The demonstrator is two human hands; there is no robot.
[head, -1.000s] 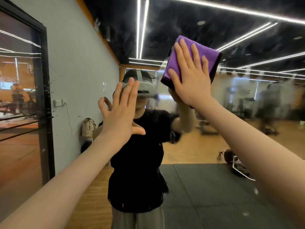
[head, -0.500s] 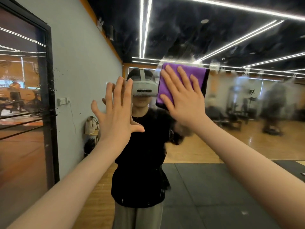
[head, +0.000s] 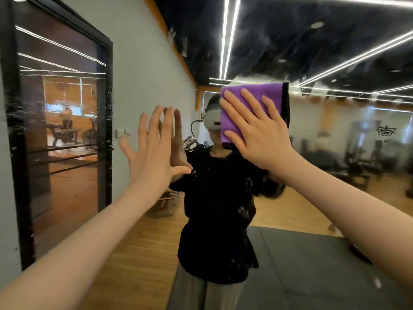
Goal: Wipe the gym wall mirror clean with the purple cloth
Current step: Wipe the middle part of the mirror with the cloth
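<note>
Gym wall mirror (head: 324,52) fills the view, its glass streaked and smeary above the right hand, droplets speckled to the left of the left hand; reflected in it are a dark ceiling with long light strips (head: 225,36), a grey side wall, a black-framed door (head: 105,121), wooden floor and a dark floor mat (head: 312,265); blurred gym machines (head: 362,157) show in the reflection to the right of the right hand. Right hand (head: 260,133) is spread flat, fingers straight and slightly apart, pressing the purple cloth (head: 257,95) against the glass; cloth is folded into a rectangle with a dark edge on its right side, lying under the palm and fingers and reaching above the fingertips. Left hand (head: 154,148) is raised beside it, well apart from the cloth, fingers wide and straight, thumb out toward the right hand, holding nothing; cannot tell if it touches the glass. Between the two hands, the reflected person wears a black top and a grey headset (head: 211,123), partly hidden by the cloth.
</note>
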